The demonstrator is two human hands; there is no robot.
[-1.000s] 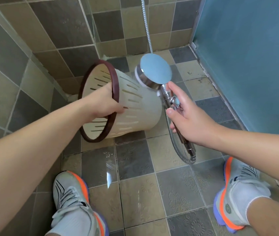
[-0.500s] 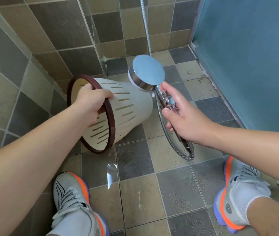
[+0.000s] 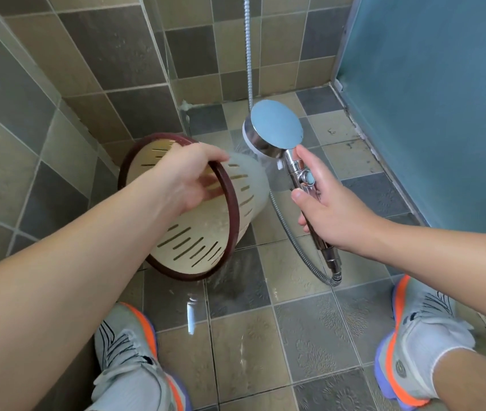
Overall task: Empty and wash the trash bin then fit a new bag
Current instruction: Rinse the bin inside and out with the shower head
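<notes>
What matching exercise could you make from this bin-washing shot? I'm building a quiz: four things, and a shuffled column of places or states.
Column 1:
1. trash bin
2. shower head
3. left hand
4. hose

Column 2:
A. held by its handle in the right hand
B. grips the dark red rim
C. tilted on its side, sprayed
D. loops down over the floor tiles

Pairs: 1-C, 2-A, 3-B, 4-D

Bright, even light; glare on wet floor (image 3: 191, 315); left hand (image 3: 188, 176) motion-blurred; edges bowed.
</notes>
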